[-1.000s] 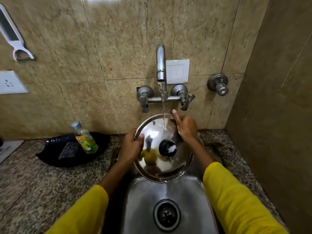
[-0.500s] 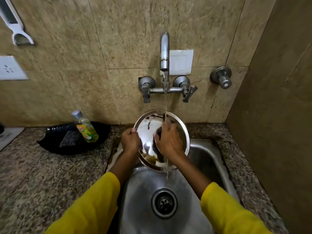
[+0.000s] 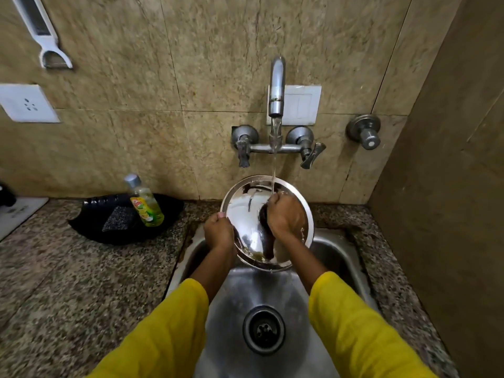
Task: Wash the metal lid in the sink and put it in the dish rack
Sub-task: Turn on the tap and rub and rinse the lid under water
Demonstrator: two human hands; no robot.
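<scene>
- Right hand (image 3: 285, 215): fingers curled tight into a fist on the lid's (image 3: 245, 214) middle, where I judge the knob to be; the knob itself is hidden under my knuckles, so I can't tell whether I clamp it or only rub over it.
- Left hand (image 3: 218, 230): fingers pinched on the rim at about 9 o'clock, thumb on the shiny face, steadying it.
- Lid: held tilted, face toward me, above the back of the sink (image 3: 341, 257). Not resting on the basin; both hands carry it.
- Water (image 3: 273, 170): thin stream from the tap (image 3: 276, 85) at 12 o'clock, landing at my right knuckles near the lid's upper edge and running down the face.
- A few dark specks or drips near the rim at 4 o'clock; too small to say whether soil or water.
- Step in hand, as I judge it: rinsing and hand-rubbing the lid. Washing not yet finished; racking not begun.
- Next move calls for: turning the lid so the stream reaches the lower half and the underside, keeping the left pinch firm since wet steel should be slippery.
- Soap bottle (image 3: 144, 203) and scrub pad (image 3: 117, 219) sit in a black tray (image 3: 169, 222) at 9 o'clock on the counter (image 3: 68, 282), well apart from my hands.
- Dish rack: not in view. I would have to look around for it.
</scene>
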